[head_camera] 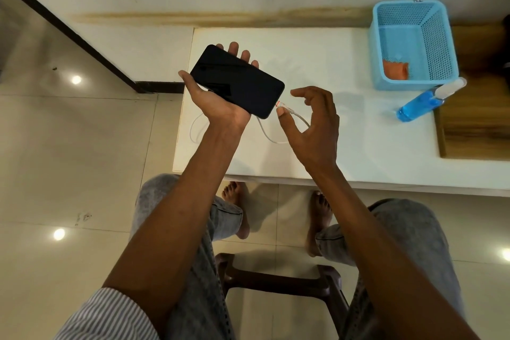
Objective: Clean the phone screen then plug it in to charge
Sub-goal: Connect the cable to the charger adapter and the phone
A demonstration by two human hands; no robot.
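Note:
A black phone (236,80) with a dark screen lies face up in my left hand (218,102), held above the left part of the white table (345,146). A white charging cable (296,117) runs from the phone's lower right end, where its plug (279,104) meets the phone's edge. My right hand (311,121) hovers just right of the plug, fingers spread, thumb tip touching the cable near the plug. The cable loops down onto the table behind my left wrist.
A light blue mesh basket (414,44) with an orange cloth (395,70) inside stands at the back right of the table. A spray bottle of blue liquid (423,103) lies beside it. A wall rises behind; a brown stool (276,279) is under me.

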